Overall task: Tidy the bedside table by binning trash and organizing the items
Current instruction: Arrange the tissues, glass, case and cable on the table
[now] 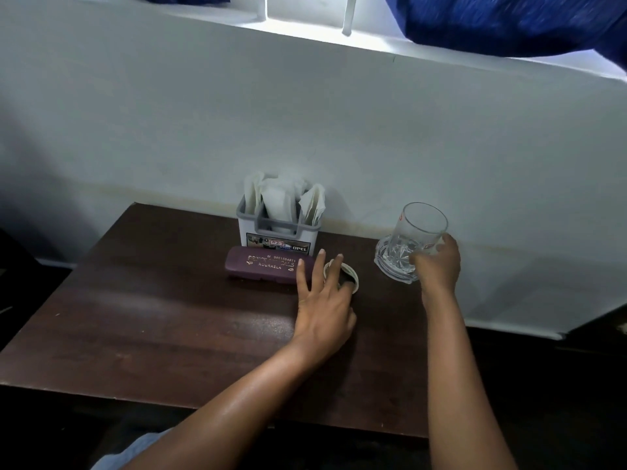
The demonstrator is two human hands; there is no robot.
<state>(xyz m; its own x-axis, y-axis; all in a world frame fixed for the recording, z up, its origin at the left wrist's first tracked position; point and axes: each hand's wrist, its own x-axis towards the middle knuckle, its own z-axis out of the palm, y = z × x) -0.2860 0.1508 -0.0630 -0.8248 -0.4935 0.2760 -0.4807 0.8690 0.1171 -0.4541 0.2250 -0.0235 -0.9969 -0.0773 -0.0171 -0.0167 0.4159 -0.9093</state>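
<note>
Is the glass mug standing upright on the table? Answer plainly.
No, the right hand grips the glass mug and holds it tilted near the right edge of the table.

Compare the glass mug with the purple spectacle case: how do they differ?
The glass mug is clear; the spectacle case is opaque purple with printed lettering. The mug is tilted, gripped by the right hand; the case lies flat on the table. The mug is round and open-topped; the case is long, low and closed. Both are near the table's far edge.
</note>
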